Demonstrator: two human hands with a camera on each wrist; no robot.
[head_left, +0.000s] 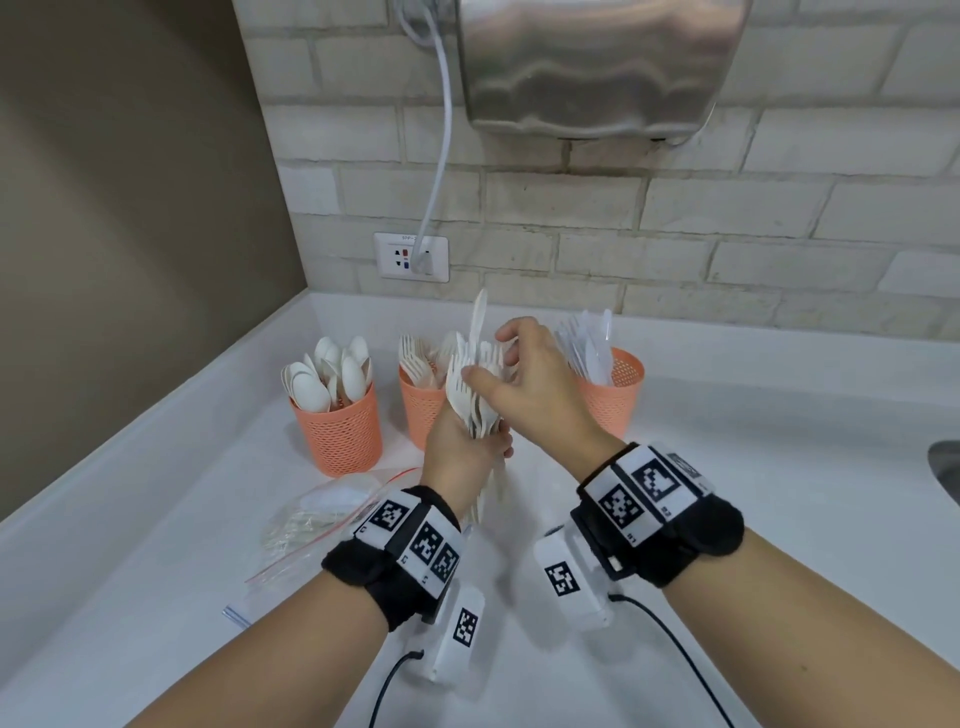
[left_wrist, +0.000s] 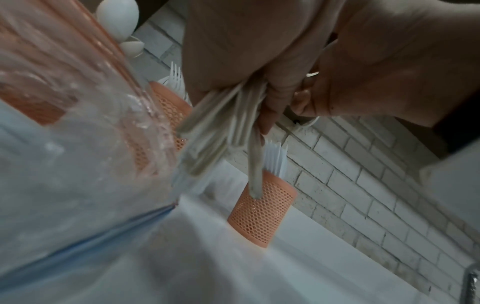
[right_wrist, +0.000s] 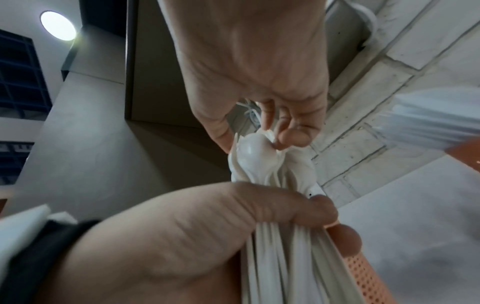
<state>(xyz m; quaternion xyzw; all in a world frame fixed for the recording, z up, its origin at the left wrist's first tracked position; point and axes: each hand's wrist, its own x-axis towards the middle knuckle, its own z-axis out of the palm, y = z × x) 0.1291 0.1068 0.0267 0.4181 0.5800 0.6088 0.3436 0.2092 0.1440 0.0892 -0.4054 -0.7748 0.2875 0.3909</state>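
Observation:
My left hand (head_left: 480, 441) grips a bundle of white plastic cutlery (head_left: 467, 387) upright by the handles, above the white counter (head_left: 753, 415). A knife (head_left: 479, 317) sticks up out of the bundle. My right hand (head_left: 491, 358) reaches over the top and pinches the heads of the utensils between thumb and fingers. In the right wrist view its fingertips (right_wrist: 288, 137) close on a spoon head (right_wrist: 253, 152). The left wrist view shows the handles (left_wrist: 215, 135) fanning out below my left hand (left_wrist: 262, 96). Behind stand three orange mesh cups: spoons (head_left: 337, 431), forks (head_left: 418, 415), knives (head_left: 615, 397).
A clear zip bag (head_left: 311, 519) with more cutlery lies on the counter at my left wrist. On the brick wall hang a steel hand dryer (head_left: 597, 67) and a socket (head_left: 410, 257) with its cable plugged in. A sink edge (head_left: 945, 467) shows at far right.

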